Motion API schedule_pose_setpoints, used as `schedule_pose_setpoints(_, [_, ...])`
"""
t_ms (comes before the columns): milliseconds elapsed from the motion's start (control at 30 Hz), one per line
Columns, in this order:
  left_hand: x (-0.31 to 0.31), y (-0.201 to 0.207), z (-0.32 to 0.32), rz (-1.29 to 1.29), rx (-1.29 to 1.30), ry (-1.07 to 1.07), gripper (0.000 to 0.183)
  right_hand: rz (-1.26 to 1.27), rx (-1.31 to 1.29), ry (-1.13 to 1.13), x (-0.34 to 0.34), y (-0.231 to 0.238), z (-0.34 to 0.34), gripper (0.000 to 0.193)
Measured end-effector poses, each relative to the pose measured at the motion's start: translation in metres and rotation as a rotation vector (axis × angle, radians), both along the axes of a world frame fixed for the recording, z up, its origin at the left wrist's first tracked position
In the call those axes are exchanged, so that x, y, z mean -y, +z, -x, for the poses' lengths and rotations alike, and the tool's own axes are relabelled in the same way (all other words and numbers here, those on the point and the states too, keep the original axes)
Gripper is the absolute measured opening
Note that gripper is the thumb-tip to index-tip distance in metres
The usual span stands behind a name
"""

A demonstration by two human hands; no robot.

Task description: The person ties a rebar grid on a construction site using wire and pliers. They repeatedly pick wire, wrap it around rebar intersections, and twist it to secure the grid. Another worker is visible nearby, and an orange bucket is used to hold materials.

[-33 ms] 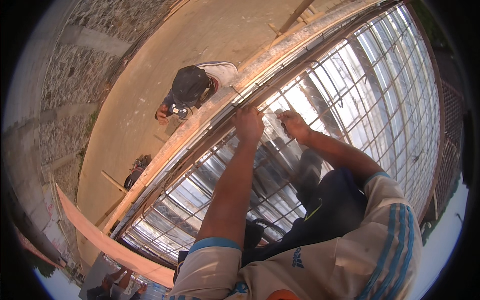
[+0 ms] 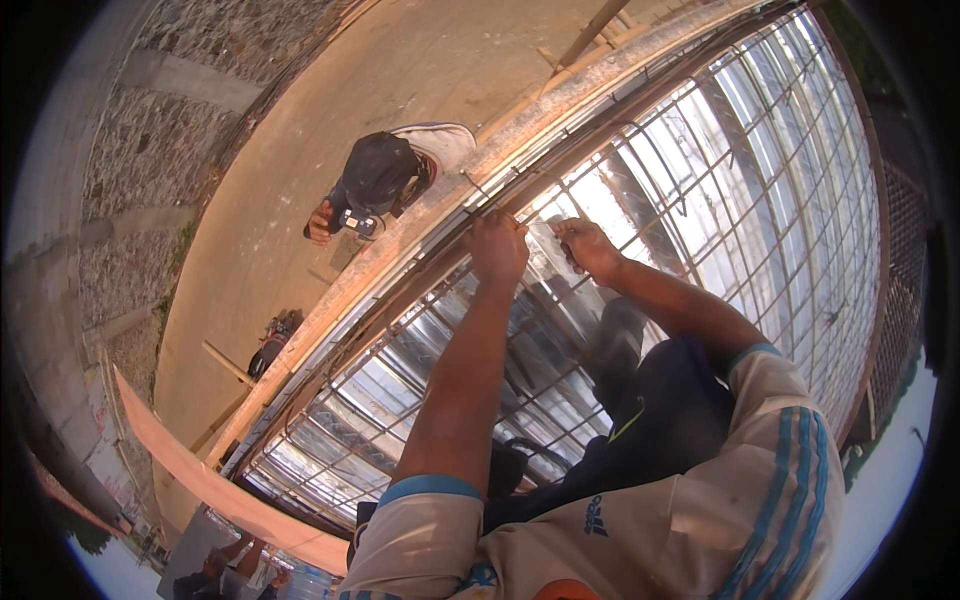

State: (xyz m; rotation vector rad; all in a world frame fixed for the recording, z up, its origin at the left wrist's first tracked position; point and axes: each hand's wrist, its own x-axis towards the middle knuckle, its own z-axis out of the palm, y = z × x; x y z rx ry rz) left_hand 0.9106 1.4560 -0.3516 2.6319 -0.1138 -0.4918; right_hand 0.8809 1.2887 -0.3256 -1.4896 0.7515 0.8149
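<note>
My left hand [image 2: 497,250] is closed at the edge of a steel rebar mesh [image 2: 745,150], its fingers against the rusty bars beside the wooden formwork board [image 2: 400,240]. What its fingertips pinch is too small to name. Just to the right, my right hand [image 2: 590,250] is closed around a small dark-handled tool [image 2: 573,262], mostly hidden by the fingers. Between the two hands lies a short gap over the mesh. Shiny corrugated metal decking [image 2: 650,165] shows beneath the bars.
Below, beyond the board, a person in a dark cap [image 2: 380,170] stands on the tan ground [image 2: 290,120]. A stone wall [image 2: 150,150] rises at far left. An orange-brown plank [image 2: 220,485] curves across lower left, and a timber prop [image 2: 595,30] leans at the top.
The person below has raised a hand slightly. My own hands have barely moved.
</note>
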Motion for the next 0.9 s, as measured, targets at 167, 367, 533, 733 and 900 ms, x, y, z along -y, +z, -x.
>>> schedule_pose_setpoints(167, [-0.003, -0.003, 0.001, 0.05, 0.019, 0.029, 0.016, -0.028, 0.08, 0.012, -0.006, -0.007, -0.017, 0.026])
schedule_pose_setpoints(367, [-0.001, -0.001, -0.002, 0.051, -0.003, 0.035, 0.017, -0.155, 0.098, -0.078, -0.006, -0.015, -0.02, 0.032])
schedule_pose_setpoints(533, [-0.002, 0.007, -0.006, -0.006, -0.019, -0.016, 0.02, -0.088, 0.045, -0.083, -0.011, -0.018, -0.02, 0.043])
schedule_pose_setpoints(733, [-0.003, 0.004, -0.008, 0.068, -0.049, 0.022, 0.009, -0.095, -0.007, -0.05, -0.013, -0.006, -0.028, 0.039])
schedule_pose_setpoints(900, [-0.004, -0.003, -0.008, 0.116, 0.021, -0.015, 0.01, -0.235, -0.01, -0.186, -0.013, -0.033, -0.022, 0.031])
